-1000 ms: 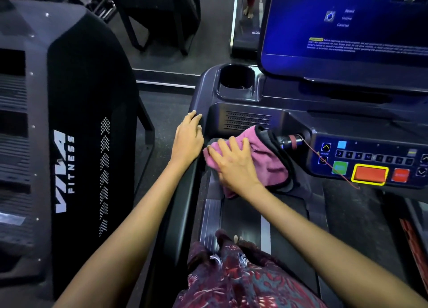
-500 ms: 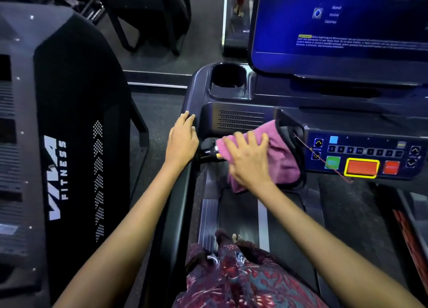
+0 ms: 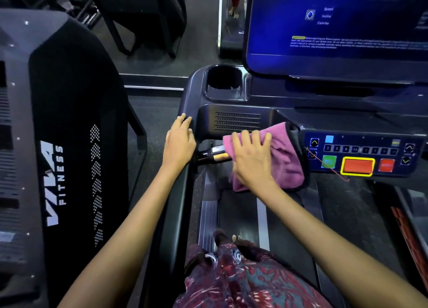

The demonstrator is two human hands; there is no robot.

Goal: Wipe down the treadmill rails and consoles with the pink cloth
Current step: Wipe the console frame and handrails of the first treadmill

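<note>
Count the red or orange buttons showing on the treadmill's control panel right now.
2. The big yellow-bordered button sits in the panel's lower middle; the smaller red button lies just right of it. The pink cloth covers the panel's left end and may hide more.

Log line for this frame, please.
right hand wiping handlebar with pink cloth | left hand resting on side rail
</note>
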